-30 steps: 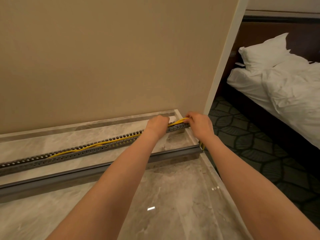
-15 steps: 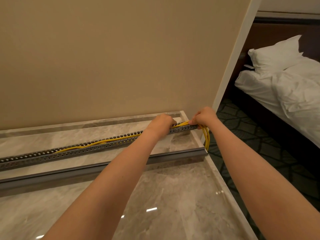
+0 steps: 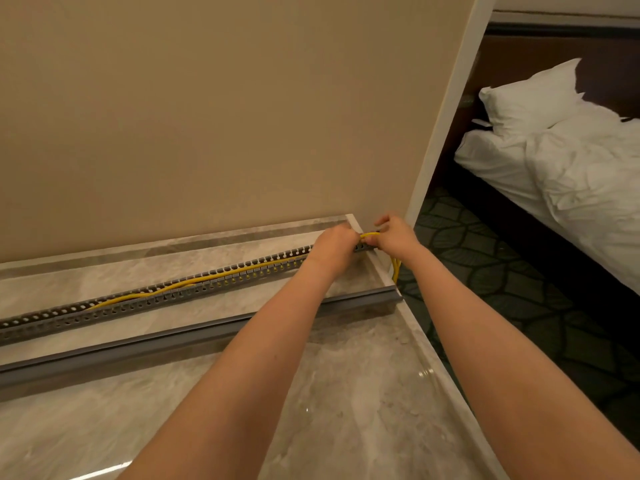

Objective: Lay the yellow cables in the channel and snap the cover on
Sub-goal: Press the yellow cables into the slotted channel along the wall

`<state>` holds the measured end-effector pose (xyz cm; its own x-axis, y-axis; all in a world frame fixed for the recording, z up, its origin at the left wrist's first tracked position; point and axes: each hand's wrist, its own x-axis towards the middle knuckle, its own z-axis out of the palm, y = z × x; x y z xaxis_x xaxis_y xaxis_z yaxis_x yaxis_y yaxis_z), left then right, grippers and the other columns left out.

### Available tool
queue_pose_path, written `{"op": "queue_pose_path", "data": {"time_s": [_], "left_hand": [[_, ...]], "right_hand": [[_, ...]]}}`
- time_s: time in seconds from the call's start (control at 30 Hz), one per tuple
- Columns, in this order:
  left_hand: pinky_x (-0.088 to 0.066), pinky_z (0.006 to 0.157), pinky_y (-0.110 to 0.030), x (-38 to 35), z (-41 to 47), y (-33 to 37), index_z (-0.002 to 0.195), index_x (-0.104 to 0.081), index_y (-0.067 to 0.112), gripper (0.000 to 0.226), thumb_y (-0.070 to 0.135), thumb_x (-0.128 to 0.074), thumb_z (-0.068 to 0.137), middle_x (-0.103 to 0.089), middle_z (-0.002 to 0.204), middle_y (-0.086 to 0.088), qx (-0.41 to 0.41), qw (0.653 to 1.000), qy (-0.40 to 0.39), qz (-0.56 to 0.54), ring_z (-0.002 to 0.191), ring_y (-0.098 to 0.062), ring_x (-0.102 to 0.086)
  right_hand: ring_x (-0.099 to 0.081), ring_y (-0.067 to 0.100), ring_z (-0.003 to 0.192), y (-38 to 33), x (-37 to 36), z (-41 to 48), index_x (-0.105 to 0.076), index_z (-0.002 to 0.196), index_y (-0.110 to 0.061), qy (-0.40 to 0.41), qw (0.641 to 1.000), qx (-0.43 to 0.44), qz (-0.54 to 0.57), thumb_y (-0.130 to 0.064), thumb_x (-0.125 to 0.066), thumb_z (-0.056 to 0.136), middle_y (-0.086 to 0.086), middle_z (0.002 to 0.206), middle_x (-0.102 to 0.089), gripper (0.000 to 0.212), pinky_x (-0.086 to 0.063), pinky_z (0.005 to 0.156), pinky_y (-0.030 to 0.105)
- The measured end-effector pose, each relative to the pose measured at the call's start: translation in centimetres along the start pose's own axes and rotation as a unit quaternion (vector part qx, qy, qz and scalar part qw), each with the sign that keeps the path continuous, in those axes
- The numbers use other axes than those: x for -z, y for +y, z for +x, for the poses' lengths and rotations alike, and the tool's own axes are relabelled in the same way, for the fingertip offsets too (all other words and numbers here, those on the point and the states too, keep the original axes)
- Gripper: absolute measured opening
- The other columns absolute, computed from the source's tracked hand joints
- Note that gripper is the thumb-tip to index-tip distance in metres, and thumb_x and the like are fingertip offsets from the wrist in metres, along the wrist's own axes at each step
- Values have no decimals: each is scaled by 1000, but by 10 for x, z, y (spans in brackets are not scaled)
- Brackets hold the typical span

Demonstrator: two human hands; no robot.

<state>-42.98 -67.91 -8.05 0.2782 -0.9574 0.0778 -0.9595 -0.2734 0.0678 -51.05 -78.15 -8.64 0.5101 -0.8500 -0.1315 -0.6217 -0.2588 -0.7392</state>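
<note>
Partly done: cables (image 3: 207, 278) in channel (image 3: 138, 303); left hand (image 3: 334, 247) and right hand (image 3: 396, 237) fingers (image 3: 384, 221) pinch cables mid-frame; cover (image 3: 173, 344) unfitted on worktop (image 3: 346, 393).

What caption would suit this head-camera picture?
Left hand and right hand hold yellow cables at the channel's end; the cover lies beside it.

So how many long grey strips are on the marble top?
2: the slotted grey plastic channel by the wall, and the plain grey cover lying in front of it.

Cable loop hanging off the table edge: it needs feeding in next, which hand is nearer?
Right. The right hand is just above the cable loop; the left hand is farther left, over the channel.
</note>
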Motion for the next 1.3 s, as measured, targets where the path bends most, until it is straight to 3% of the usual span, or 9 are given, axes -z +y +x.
{"op": "queue_pose_path", "data": {"time_s": [0.07, 0.23, 0.4, 0.53, 0.63, 0.77, 0.9, 1.03, 1.3], "left_hand": [[-46, 90, -40, 1, 1, 2, 121, -58, 4, 31, 3, -45, 94, -59, 121, -19, 13, 1000, -3, 10, 114, -36, -57], [-47, 89, -40, 2, 2, 7, 121, -56, 4, 30, 1, -46, 93, -59, 122, -18, 26, 999, -8, 25, 114, -35, -57], [-48, 90, -40, 6, 5, 12, 120, -57, 2, 31, -4, -46, 92, -60, 122, -19, 43, 999, -8, 30, 114, -36, -58], [-48, 91, -40, 7, 7, 16, 121, -57, 0, 32, -6, -45, 92, -60, 123, -20, 56, 998, -14, 25, 116, -36, -57], [-48, 90, -39, 8, 7, 17, 121, -57, 0, 32, -6, -45, 92, -59, 123, -20, 62, 998, -15, 19, 116, -36, -57], [-48, 89, -39, 7, 6, 13, 121, -58, 5, 33, -4, -48, 90, -60, 122, -17, 56, 998, -20, 7, 114, -34, -58], [-48, 89, -38, 6, 8, 11, 121, -60, 5, 34, -4, -49, 90, -60, 122, -17, 58, 998, -16, 5, 113, -34, -59], [-48, 87, -37, 5, 12, 8, 119, -61, 5, 34, -4, -50, 89, -61, 120, -16, 56, 998, -18, 0, 112, -33, -59], [-49, 87, -37, 5, 15, 8, 120, -61, 3, 33, -3, -51, 89, -60, 121, -17, 64, 998, -25, -14, 113, -33, -58]], "right_hand": [[-54, 24, 100, 11, 2, -8, -49, 110, -7, 35, 999, 17, 23, -3, -69, 79, 6, 99, -55, 38, -42, 82, 28], [-48, 24, 83, 30, -2, -26, -39, 99, -11, 108, 988, 79, -80, 5, -61, 77, 14, 120, -42, 35, -37, 68, 31], [-59, 44, 85, 30, -14, -33, -39, 117, 1, 194, 964, 91, -155, 3, -55, 84, 20, 124, -39, 37, -41, 65, 40], [-61, 43, 95, 38, -8, -34, -38, 120, -2, 144, 970, 46, -188, -5, -53, 89, 22, 112, -58, 35, -48, 74, 43], [-61, 40, 98, 38, -1, -31, -43, 121, -4, 142, 953, 95, -249, -4, -46, 93, 19, 112, -61, 28, -48, 77, 42], [-59, 35, 100, 43, 14, -21, -53, 116, -6, 190, 894, 184, -362, -1, -49, 90, 15, 109, -65, 27, -45, 82, 44], [-65, 34, 72, 42, 27, -12, -65, 92, -3, 208, 820, 269, -461, 7, -77, 62, 16, 78, -70, 34, -52, 63, 41], [-54, 32, 107, 30, 40, -5, -47, 124, -6, 109, 814, 272, -501, 2, -49, 88, 14, 117, -59, 37, -44, 74, 38], [-54, 29, 105, 28, 56, 7, -46, 121, -10, 77, 821, 257, -505, -2, -49, 90, 11, 115, -58, 32, -42, 68, 35]]}}
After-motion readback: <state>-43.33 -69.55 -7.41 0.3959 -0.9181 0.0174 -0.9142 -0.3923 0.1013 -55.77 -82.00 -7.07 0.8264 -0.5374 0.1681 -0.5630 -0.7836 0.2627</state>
